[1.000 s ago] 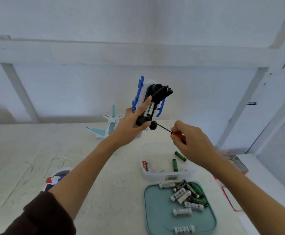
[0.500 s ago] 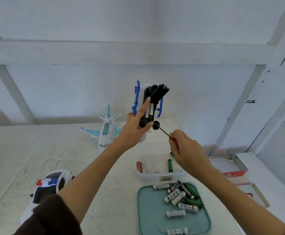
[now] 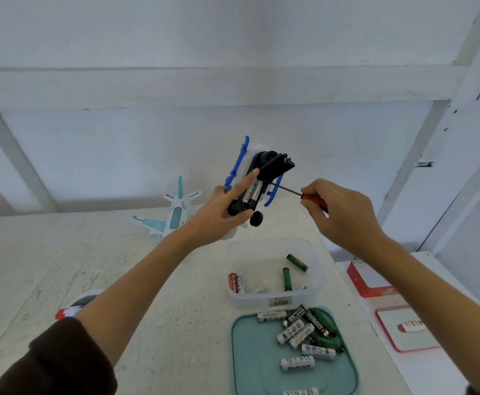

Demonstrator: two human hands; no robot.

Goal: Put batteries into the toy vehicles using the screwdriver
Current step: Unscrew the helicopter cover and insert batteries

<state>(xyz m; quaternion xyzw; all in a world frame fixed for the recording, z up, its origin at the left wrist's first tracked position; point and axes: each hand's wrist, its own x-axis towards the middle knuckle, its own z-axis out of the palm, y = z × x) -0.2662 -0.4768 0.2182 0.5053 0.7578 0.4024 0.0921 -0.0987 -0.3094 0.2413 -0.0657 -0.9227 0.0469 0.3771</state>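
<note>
From the head view, we held the toy vehicle [image 3: 254, 183] up off the surface [image 3: 62, 266] in our left hand [image 3: 218, 218], underside toward us so the battery bay faced the tool. Our right hand [image 3: 338, 212] pinched the screwdriver [image 3: 304, 195], its tip seemingly at the open bay, though blur hid the contact. Spare batteries [image 3: 304, 329] lay on the teal tray [image 3: 244, 360] below, within reach.
</note>
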